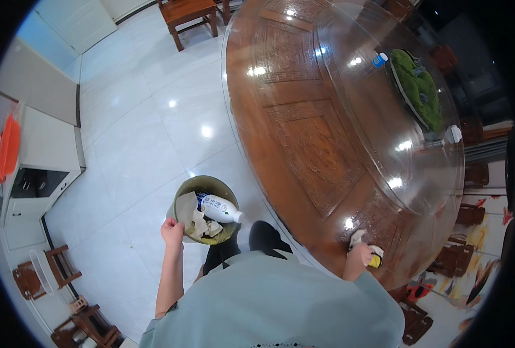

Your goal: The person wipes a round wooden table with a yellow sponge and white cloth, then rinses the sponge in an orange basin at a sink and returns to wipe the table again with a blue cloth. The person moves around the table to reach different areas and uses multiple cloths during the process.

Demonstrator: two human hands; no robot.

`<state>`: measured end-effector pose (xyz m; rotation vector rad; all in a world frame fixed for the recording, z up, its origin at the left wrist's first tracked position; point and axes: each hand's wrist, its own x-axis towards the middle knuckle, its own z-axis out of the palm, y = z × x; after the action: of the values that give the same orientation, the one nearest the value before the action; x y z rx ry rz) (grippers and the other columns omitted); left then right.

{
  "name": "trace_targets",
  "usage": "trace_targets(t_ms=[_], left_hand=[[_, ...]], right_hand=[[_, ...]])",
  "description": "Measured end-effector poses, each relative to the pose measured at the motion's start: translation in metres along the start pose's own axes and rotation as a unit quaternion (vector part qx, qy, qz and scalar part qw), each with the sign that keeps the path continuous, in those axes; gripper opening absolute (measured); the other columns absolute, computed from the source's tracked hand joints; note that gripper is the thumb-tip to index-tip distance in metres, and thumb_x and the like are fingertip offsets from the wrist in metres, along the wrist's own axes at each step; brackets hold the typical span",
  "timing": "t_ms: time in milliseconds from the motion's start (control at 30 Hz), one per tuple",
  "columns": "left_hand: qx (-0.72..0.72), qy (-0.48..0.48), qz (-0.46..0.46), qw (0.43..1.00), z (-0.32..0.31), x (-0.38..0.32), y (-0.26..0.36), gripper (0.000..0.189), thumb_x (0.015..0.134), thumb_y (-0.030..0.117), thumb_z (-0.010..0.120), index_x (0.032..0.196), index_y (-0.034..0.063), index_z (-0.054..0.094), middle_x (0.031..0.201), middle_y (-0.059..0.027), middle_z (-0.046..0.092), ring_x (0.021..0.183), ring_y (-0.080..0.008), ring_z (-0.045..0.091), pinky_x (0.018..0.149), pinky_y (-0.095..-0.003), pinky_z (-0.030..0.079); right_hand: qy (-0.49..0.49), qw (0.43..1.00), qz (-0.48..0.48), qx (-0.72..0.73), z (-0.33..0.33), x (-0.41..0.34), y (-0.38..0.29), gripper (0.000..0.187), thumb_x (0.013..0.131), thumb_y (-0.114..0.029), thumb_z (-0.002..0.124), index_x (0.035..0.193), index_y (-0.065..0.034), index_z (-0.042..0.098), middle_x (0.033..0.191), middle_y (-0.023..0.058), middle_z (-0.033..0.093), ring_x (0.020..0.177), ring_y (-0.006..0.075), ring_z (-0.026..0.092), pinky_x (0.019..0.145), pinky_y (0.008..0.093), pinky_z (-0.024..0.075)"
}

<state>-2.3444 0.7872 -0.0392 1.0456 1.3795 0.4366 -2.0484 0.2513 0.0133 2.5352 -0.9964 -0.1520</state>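
Note:
My left hand (172, 231) grips the rim of a round, greenish waste bin (179, 191), low at centre left. In the bin lie a white plastic bottle (217, 208) with a blue label, crumpled tissues (205, 227) and a pale sheet. At the near right part of the round wooden table (251, 148), my right hand (360, 256) is closed on crumpled white and yellow material (375, 256), which rests on the glass top. What this material is, a cloth or wrappers, I cannot tell.
A glass turntable (348, 100) bears a green moss-like centrepiece (416, 89), a small blue container with a white lid (379, 60) and a white object (454, 134). Wooden chairs (190, 13) stand around the table. On the left are a white cabinet (50, 143) with an orange basin (8, 150), and small wooden stools (63, 265).

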Motion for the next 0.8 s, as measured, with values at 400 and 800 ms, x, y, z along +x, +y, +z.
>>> trace_targets(t_ms=[400,800], left_hand=[[-0.003,-0.028,0.015,0.999,0.002,0.091,0.077,0.023,0.062,-0.005,0.054,0.055,0.0093,0.037,0.052,0.0006,0.043,0.044,-0.0087,0.038,0.040,-0.0230,0.031],[0.026,-0.040,-0.011,0.999,0.010,0.169,0.171,0.023,0.064,-0.006,0.052,0.057,0.0097,0.037,0.051,0.0008,0.041,0.043,-0.0090,0.037,0.040,-0.0234,0.031]], right_hand=[[0.235,0.827,-0.434,0.271,-0.147,-0.169,-0.308,0.027,0.074,-0.008,0.054,0.099,-0.0021,0.060,0.109,0.0157,0.057,0.101,0.0340,0.053,0.087,0.0436,0.0438],[0.142,0.509,-0.792,0.304,-0.241,-0.317,-0.570,0.033,0.083,-0.009,0.046,0.113,-0.0097,0.059,0.130,0.0075,0.049,0.126,0.0257,0.040,0.105,0.0384,0.0317]])
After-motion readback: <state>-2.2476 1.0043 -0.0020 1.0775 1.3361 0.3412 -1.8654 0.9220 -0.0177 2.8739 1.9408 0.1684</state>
